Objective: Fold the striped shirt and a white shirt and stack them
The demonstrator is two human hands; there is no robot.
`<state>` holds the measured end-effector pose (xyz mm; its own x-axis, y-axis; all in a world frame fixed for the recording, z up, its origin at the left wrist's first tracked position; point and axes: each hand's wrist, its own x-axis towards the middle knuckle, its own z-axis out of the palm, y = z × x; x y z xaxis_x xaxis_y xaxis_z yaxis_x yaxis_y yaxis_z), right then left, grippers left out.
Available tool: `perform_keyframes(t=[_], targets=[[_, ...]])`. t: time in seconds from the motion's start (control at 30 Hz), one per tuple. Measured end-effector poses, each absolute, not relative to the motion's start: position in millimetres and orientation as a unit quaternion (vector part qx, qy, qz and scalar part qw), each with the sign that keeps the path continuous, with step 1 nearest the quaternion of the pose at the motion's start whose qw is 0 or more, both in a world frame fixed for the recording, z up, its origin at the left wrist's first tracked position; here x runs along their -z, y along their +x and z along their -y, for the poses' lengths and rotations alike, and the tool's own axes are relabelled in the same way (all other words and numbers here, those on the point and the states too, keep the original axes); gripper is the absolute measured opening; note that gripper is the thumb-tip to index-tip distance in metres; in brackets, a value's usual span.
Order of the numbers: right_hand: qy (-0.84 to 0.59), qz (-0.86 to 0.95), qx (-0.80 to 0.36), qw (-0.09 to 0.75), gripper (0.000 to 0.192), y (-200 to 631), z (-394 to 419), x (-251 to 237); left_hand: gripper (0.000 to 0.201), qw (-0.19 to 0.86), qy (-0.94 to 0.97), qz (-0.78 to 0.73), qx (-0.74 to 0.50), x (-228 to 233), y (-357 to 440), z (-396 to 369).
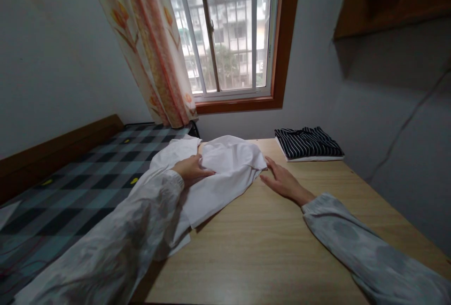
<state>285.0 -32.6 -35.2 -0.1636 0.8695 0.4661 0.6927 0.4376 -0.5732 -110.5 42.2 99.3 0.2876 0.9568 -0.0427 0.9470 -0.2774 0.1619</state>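
A white garment (229,173) lies loosely spread and rumpled on the wooden table (268,248), part of it hanging over the left edge. My left hand (190,169) rests on its left part, thumb stretched out over the cloth and apart from the forefinger; the other fingers are mostly hidden. At the garment's right corner is my right hand (284,183), palm turned inward. Its fingers are extended, with the thumb held apart and the fingertips touching or nearly touching the cloth's edge.
A folded black-and-white striped garment (308,143) lies on a white folded piece at the table's back right. To the left stands a bed with a checked cover (102,173). Behind are a flowered curtain (151,46) and a window (232,37); a wooden wall shelf (391,4) hangs upper right.
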Motion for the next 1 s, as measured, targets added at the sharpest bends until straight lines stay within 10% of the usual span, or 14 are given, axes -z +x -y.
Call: perform_keyframes(t=[0.27,0.53,1.0], targets=[[-0.546,0.739,-0.067,0.389,0.021,269,5,28,0.046,0.035,0.827,-0.559,-0.047,-87,-90,-26],[-0.582,0.545,-0.034,0.602,0.025,322,-8,2,0.044,0.030,0.824,-0.555,-0.107,-105,-89,-26],[-0.606,0.468,0.035,0.643,0.027,380,-31,-34,0.048,0.003,0.791,-0.601,-0.113,-116,-95,-32]])
